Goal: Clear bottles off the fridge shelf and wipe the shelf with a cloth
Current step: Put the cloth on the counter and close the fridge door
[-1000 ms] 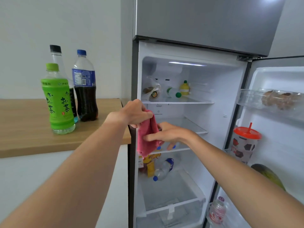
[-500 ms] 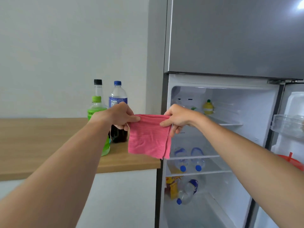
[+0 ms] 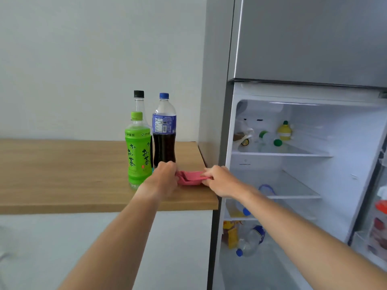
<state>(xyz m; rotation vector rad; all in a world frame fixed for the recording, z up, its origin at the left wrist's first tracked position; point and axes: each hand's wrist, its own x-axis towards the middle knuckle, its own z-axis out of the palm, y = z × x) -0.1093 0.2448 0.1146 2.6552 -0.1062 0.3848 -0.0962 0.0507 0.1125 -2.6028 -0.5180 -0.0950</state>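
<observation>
A folded pink cloth [image 3: 191,178] lies low on the wooden counter [image 3: 73,174] near its right end. My left hand [image 3: 165,176] pinches its left edge and my right hand [image 3: 219,180] pinches its right edge. Just behind stand a green tea bottle [image 3: 138,151], a dark cola bottle [image 3: 164,130] and a clear bottle with a black cap [image 3: 139,101]. The open fridge [image 3: 293,164] is on the right, and its bare middle glass shelf [image 3: 293,185] carries nothing I can see.
The top fridge shelf [image 3: 282,153] holds a yellow lemon-shaped bottle [image 3: 284,130] and green-capped bottles. Blue-capped water bottles [image 3: 249,241] lie lower down. The open door [image 3: 377,227] at the far right holds containers. A white wall stands behind the counter.
Both hands carried the pink cloth from the fridge opening leftward, spread it in the air, then brought it down folded onto the counter in front of the bottles.
</observation>
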